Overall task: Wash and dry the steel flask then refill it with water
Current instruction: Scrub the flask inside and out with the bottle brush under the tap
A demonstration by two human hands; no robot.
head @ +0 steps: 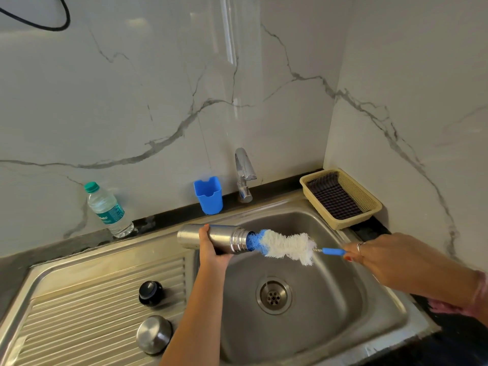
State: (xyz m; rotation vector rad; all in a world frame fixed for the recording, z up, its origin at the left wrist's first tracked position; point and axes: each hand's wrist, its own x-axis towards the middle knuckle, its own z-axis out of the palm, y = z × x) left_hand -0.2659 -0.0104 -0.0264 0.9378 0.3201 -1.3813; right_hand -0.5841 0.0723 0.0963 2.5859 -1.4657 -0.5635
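Left hand [211, 249] grips cylindrical steel flask [211, 237] sideways over stainless sink basin [330, 299]; right hand [369, 253] pinches blue-handled white bristle bottle brush [286, 247], tip inside mouth. Risk: wet flask slipping, bristles flicking water outward.

The only print in view stands on the clear plastic water bottle with a green cap [108, 210], which leans against the marble wall at the back left of the counter. Its teal label carries white slanted lettering, of which only the end shows, reading roughly "...ure" or "...ere"; the start of the word is turned out of sight. Smaller white print lies on the same label, too small to read. The steel flask [211, 237] held over the basin shows no lettering, logo or number on its visible side.
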